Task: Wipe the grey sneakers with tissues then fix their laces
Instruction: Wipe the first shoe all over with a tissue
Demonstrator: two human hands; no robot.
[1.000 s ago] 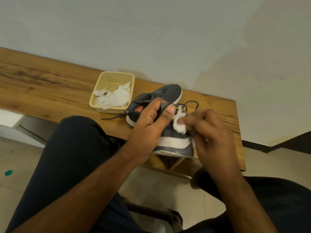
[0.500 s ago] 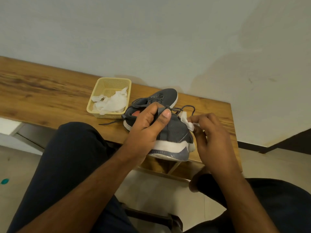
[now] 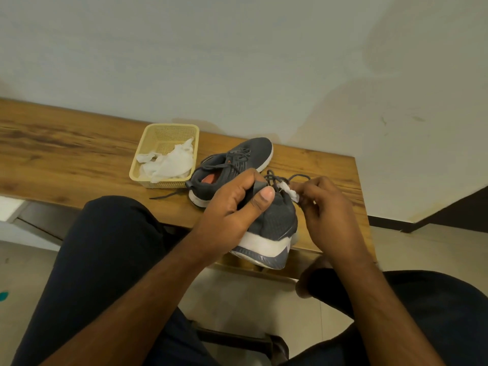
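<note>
The left hand (image 3: 232, 210) curls its fingers around the heel collar of a grey sneaker (image 3: 274, 225), thumb pressed flat on the outside of the pull tab, gripping the shoe firmly. The right hand (image 3: 330, 215) pinches a small wad of white tissue (image 3: 290, 191) between thumb and fingertips, holding it against the shoe's collar near the loose dark laces (image 3: 287, 178). The held sneaker is tipped on its side at the near edge of a wooden bench (image 3: 66, 159), heel towards the camera, its white and grey sole facing down and outward.

Just behind it the second grey sneaker (image 3: 237, 159) stands upright on the bench, its orange insole showing and one lace trailing towards the bench edge. Just beside that shoe, to the left, a pale yellow plastic basket (image 3: 169, 133) holds crumpled white tissues (image 3: 169, 162).

The task appears to be in its wiping stage: the held shoe is being cleaned around its opening, and the laces of both shoes hang untied, so the lacing looks not yet done. Whether the second shoe is already wiped cannot be told.

Both forearms reach forward from the bottom of the view, over the seated person's dark-trousered knees, wrists angled inward so the hands meet at the shoe.
</note>
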